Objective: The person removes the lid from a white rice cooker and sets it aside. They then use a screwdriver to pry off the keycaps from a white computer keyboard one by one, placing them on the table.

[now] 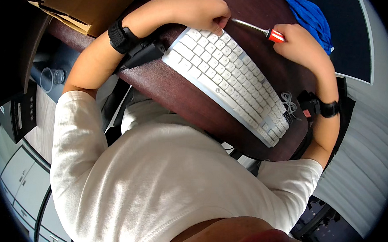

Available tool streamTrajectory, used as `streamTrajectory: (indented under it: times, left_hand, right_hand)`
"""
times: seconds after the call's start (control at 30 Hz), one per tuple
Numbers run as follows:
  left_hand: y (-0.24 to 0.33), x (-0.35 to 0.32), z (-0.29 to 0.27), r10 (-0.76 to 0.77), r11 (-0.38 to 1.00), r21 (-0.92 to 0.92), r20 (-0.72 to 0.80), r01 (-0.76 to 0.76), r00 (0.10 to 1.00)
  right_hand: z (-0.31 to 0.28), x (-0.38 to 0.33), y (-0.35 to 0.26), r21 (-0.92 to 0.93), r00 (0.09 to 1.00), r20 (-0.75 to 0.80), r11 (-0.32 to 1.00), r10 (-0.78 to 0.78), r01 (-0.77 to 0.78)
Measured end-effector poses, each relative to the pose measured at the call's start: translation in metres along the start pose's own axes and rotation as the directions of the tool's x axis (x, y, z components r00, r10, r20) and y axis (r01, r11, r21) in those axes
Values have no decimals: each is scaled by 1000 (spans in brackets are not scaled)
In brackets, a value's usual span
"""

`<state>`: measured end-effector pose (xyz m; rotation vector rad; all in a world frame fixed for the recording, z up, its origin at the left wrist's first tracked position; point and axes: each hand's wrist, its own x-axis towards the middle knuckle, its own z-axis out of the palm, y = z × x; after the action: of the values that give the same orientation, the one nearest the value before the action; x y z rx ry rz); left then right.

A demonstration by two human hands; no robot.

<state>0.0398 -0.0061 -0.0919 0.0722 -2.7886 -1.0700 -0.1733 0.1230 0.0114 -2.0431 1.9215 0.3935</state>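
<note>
While right hand clamps screwdriver, left hand pinches keyboard, blue cloth beside.

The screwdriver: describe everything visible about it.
The screwdriver has a slim, bright metal shaft and a red handle with a dark collar where the shaft enters. It lies nearly level above the dark wooden desk, its tip pointing toward the far corner of the white keyboard. The right hand is closed around the handle, hiding most of it. The tip sits at the fingertips of the left hand, which rests on the keyboard's corner; whether it touches a key cannot be told.
</note>
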Motion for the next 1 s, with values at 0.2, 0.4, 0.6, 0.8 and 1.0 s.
streamTrajectory:
  times: [0.2,0.4,0.6,0.8,1.0]
  left_hand:
    - [-12,-2,5,162,985,67,-97,-156,982]
    - [-4,-1,0,9,999,-41,0,-9,1000]
    - [0,1,-3,-7,999,-40,26,8,1000]
    - [-1,1,-4,22,999,-30,39,-21,999]
    - [3,0,-3,-32,999,-43,15,33,999]
  right_hand:
    - [-24,-34,-35,244,988,128,968,-86,53]
    - [-33,-39,-59,293,934,347,937,82,-191]
    - [-34,-34,-73,244,911,397,943,116,-226]
    - [-34,-28,-90,93,868,447,953,217,-287]
    - [-32,-24,-99,-48,885,454,994,107,-96]
